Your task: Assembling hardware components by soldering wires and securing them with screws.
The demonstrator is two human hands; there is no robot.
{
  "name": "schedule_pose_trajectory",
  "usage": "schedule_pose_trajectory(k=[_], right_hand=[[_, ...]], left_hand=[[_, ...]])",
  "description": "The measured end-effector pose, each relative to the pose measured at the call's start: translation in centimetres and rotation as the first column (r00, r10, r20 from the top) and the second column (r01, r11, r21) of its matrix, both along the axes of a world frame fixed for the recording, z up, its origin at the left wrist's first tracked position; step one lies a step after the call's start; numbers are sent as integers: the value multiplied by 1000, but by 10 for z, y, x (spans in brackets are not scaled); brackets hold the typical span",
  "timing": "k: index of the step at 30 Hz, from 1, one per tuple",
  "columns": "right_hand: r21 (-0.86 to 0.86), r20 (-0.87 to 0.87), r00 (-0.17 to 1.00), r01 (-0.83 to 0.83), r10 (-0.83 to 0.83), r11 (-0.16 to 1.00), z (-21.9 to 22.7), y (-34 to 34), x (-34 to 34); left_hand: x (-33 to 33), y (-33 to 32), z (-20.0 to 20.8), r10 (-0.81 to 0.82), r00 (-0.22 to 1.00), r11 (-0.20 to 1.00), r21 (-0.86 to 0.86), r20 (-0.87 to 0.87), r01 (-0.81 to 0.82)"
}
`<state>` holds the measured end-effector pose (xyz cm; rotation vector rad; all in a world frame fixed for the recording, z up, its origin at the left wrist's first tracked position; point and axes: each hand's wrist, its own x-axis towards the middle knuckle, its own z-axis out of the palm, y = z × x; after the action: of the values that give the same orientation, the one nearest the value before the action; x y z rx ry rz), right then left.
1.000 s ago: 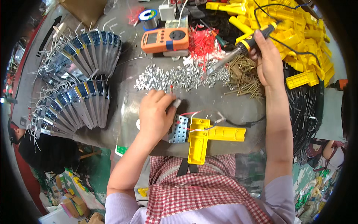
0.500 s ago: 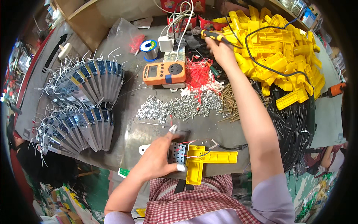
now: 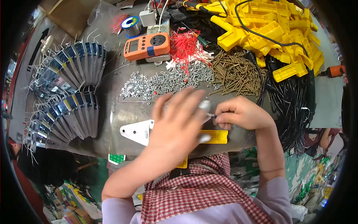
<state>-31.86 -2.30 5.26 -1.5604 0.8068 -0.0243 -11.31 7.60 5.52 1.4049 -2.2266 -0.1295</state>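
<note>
My left hand (image 3: 177, 123), smeared by motion, hovers over the work with white coverings on its thumb and one fingertip; its grip is unclear. Beneath it lies a yellow plastic housing (image 3: 220, 136), mostly hidden, with one arm sticking out to the right. A white plate with holes (image 3: 135, 132) shows left of the wrist. My right hand (image 3: 244, 114) is closed in a pinch just right of the left fingertips, on a small, thin dark cable end (image 3: 211, 115). The yellow-and-black soldering iron (image 3: 194, 5) lies at the far edge, away from both hands.
Beyond the hands lie nuts (image 3: 137, 86), silver screws (image 3: 182, 78) and brass-coloured screws (image 3: 238, 72). An orange meter (image 3: 147, 45) and solder spool (image 3: 131, 26) stand behind. Yellow housings (image 3: 268, 33) and black cables (image 3: 289, 97) fill the right; fanned blue-and-grey panels (image 3: 74, 71) the left.
My right hand has let go of the soldering iron and come back near the housing, closing on the cable end. My left hand has lifted and shifted right over the housing. The view has tilted.
</note>
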Motion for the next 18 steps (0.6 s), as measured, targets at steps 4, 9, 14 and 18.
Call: schedule_pose_trajectory(k=[4,9,14,18], right_hand=[[-48,5,1000,20,-20,999,9,6,-13],[-34,22,995,93,-93,995,-2,21,15],[-549,202,978,79,41,832,-6,27,53],[-527,133,990,109,-45,843,-15,33,46]], left_hand=[[-11,0,-13,22,994,995,-98,107,-11],[23,30,-23,179,877,968,241,-446,-75],[34,36,-49,369,541,887,460,-756,38],[30,26,-56,327,763,923,360,-557,-134]])
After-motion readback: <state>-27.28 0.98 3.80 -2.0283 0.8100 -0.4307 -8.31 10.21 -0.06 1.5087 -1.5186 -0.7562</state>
